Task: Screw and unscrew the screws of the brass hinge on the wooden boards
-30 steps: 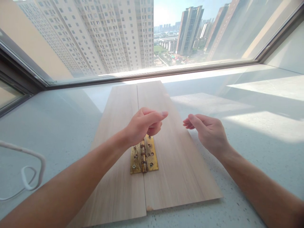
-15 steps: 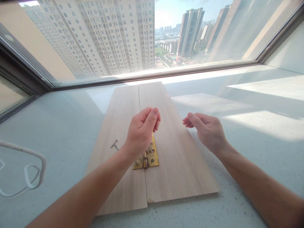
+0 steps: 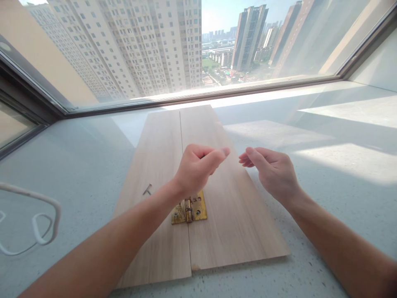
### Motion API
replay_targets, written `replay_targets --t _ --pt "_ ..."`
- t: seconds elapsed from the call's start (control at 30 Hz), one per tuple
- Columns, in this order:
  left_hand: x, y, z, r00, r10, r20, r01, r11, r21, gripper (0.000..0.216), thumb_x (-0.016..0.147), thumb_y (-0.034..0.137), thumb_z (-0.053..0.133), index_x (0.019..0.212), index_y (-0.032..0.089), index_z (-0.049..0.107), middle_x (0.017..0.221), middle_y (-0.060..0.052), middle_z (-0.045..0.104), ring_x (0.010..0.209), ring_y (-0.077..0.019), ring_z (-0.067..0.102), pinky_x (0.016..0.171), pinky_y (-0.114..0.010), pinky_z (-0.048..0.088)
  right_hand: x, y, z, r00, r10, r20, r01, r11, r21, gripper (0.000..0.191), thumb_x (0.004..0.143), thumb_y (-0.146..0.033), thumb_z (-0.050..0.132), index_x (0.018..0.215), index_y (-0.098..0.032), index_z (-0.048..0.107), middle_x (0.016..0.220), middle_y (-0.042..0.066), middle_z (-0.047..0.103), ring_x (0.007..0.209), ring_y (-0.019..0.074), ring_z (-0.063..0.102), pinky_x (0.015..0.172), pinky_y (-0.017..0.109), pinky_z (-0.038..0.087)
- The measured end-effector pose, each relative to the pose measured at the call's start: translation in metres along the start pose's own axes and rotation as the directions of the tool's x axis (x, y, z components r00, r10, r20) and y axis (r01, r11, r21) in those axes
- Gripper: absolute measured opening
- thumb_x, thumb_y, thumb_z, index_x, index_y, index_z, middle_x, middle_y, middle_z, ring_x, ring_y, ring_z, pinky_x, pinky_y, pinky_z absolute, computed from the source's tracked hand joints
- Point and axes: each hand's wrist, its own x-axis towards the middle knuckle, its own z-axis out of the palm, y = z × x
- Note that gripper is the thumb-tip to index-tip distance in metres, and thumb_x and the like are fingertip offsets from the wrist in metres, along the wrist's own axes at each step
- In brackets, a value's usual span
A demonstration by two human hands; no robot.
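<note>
My left hand [image 3: 200, 169] is closed in a fist above a brass hinge [image 3: 198, 207], with the thumb pointing right. A small dark spot shows in the gap of the fist, but what it belongs to is hidden. My right hand [image 3: 273, 167] hovers by the right board's edge, fingers curled together under the thumb; anything inside is out of sight. The worn hinge lies across the seam of two pale wooden boards [image 3: 235, 231], partly covered by my left hand. Screw heads show in its lower holes. Loose screws [image 3: 148, 189] rest on the left board.
Beneath the boards is a speckled pale sill [image 3: 322, 198], sunlit in patches on the right. A white cable [image 3: 56, 215] loops at the left edge. The window frame [image 3: 173, 100] runs along the back, with tall buildings beyond the glass.
My left hand has turned and shifted right, its thumb now pointing toward my right hand. More of the hinge's left lower part shows. My right hand has hardly moved.
</note>
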Motion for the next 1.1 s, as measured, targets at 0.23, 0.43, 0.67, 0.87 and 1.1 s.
replay_targets --t 0.23,0.43,0.67,0.87,1.1 --pt "-0.003 -0.004 -0.029 0.999 -0.028 -0.04 0.016 0.965 -0.263 0.032 0.089 0.037 0.048 0.064 0.018 0.042 0.052 0.005 0.041 0.041 -0.0065 0.038 0.043 -0.023 0.032 -0.002 -0.003 0.001 0.999 -0.008 0.041 0.008 1.0 0.004 0.035 0.082 -0.048 0.054 0.068 -0.02 0.069 0.07 0.003 0.068 0.065 0.0154 0.061 0.066 0.032 0.049" --pt "-0.014 -0.004 -0.017 0.987 0.103 -0.123 -0.101 0.995 0.017 0.037 0.083 0.04 0.059 0.058 0.014 0.051 0.056 0.0 0.052 0.052 -0.0085 0.05 0.053 -0.023 0.04 -0.002 -0.004 -0.001 1.0 -0.012 0.026 0.012 1.0 -0.007 0.034 0.082 -0.048 0.055 0.069 -0.02 0.069 0.07 0.003 0.068 0.066 0.0155 0.061 0.066 0.032 0.049" --pt "-0.015 -0.011 -0.001 0.939 0.153 -0.307 -0.186 0.979 -0.08 0.05 0.086 0.041 0.054 0.048 0.016 0.032 0.045 0.005 0.029 0.042 -0.0052 0.031 0.042 -0.022 0.023 -0.002 -0.004 -0.001 0.999 -0.02 0.028 0.019 1.0 0.009 0.034 0.082 -0.047 0.056 0.068 -0.019 0.069 0.069 0.003 0.068 0.065 0.0147 0.061 0.066 0.03 0.049" --pt "-0.01 -0.014 -0.001 0.953 0.106 -0.284 -0.152 0.978 -0.143 0.058 0.083 0.041 0.055 0.042 0.016 0.023 0.038 0.006 0.021 0.037 -0.0041 0.022 0.041 -0.024 0.016 -0.001 -0.005 -0.001 1.0 -0.005 0.003 0.005 1.0 0.007 0.034 0.082 -0.047 0.056 0.069 -0.019 0.069 0.069 0.003 0.068 0.065 0.0144 0.061 0.065 0.03 0.049" --pt "0.0 -0.004 -0.02 0.983 -0.08 0.164 0.1 0.988 -0.118 0.061 0.083 0.049 0.053 0.043 0.017 0.02 0.04 0.005 0.019 0.038 -0.004 0.017 0.043 -0.026 0.013 -0.003 -0.006 0.001 1.0 -0.001 0.013 0.001 1.0 -0.008 0.034 0.082 -0.048 0.056 0.068 -0.02 0.069 0.07 0.002 0.068 0.065 0.0146 0.061 0.066 0.031 0.05"
